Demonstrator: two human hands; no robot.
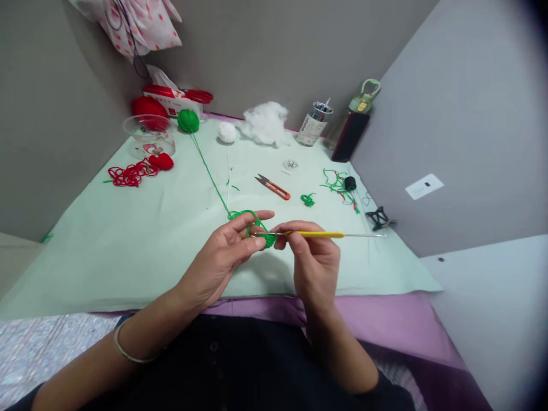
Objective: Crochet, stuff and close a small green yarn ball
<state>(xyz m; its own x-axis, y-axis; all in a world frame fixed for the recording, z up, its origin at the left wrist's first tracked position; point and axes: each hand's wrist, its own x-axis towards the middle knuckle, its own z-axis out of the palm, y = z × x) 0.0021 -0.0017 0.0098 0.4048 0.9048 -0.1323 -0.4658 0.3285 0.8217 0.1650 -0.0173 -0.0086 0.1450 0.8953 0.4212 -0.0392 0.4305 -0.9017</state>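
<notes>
My left hand (231,242) pinches a small green crochet piece (269,240) between thumb and fingers, its index finger stretched out with green yarn (257,218) looped over it. In my right hand (315,251) is a crochet hook (321,234) with a yellow handle, gripped like a pen. The hook's left tip reaches the crochet piece, and its other metal end points right. From the left hand the yarn runs back to a green yarn ball (188,121). Exactly how the tip sits in the stitches is too small to tell.
Thread snips (274,187) lie beyond my hands, near a small green piece (307,199). Farther back are a white yarn ball (226,132), stuffing (266,123), a pen holder (314,124) and a phone (351,137). Red yarn (132,173) and a clear tub (149,137) stand left; yarn scraps (340,185) lie right.
</notes>
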